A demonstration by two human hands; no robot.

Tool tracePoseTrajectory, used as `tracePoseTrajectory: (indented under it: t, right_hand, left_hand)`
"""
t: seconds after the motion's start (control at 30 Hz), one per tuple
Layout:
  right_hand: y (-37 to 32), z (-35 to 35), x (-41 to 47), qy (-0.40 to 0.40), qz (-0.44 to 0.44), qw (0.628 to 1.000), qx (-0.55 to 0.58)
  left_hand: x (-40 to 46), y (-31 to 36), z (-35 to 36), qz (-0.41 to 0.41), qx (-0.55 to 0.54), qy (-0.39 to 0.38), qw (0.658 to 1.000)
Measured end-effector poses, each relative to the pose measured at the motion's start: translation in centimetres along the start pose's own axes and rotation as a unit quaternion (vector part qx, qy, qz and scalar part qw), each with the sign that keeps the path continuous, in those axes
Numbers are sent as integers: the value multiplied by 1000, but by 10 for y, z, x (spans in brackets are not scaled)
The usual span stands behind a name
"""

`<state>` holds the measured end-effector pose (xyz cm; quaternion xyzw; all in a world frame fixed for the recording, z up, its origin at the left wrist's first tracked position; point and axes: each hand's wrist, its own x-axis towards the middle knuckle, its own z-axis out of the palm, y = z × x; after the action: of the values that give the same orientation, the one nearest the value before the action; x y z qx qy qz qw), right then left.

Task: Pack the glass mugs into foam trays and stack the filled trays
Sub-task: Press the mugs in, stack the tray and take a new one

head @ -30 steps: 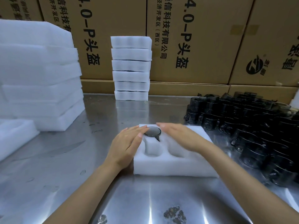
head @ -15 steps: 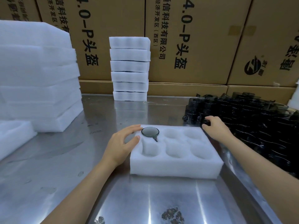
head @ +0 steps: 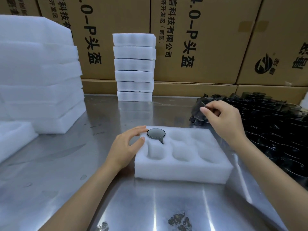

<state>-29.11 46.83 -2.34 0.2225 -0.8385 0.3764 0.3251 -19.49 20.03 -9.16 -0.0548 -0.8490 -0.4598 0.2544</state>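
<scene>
Tray: foam, six wells, on table; one mug seated in far-left well, five wells free.
Left hand: fingers relaxed, resting on tray's left edge beside that mug.
Right hand: pinching a second mug, lifted just off the mug pile.
Risk: pinch looks light; glass may slip or knock neighbours in the crowded pile.
Room: tray's right edge sits near the pile; open table to left and front.

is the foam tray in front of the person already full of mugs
No, the foam tray holds just one mug, in its far left pocket, and the other five pockets show bare foam.
</scene>
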Motion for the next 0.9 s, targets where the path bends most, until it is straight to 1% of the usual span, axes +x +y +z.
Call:
tracePoseTrajectory:
  t: [0.1,0.2,0.27,0.43,0.6,0.8,0.9]
  right_hand:
    - [-29,3,-12,-55,-48,996,46]
    - [-41,17,-28,-122,-58,991,20]
    - [-41,23,-34,-147,-47,988,-1]
    - [-36,26,-36,-164,-56,982,-70]
    - [-35,25,-37,-172,-54,981,-65]
    - [-31,28,-37,-199,-54,973,-99]
    - [-31,27,-37,-198,-49,975,-85]
  left_hand:
    - [0,1,0,0,3,0,1000]
    - [-1,1,-1,1,6,-3,1000]
    - [-1,2,-1,-1,9,-4,1000]
    - [-1,3,-2,-2,17,-6,1000]
    - [-2,5,-3,-8,23,-7,1000]
    - [-3,6,-4,-15,29,-13,999]
    - [-2,9,-5,-12,41,-14,999]
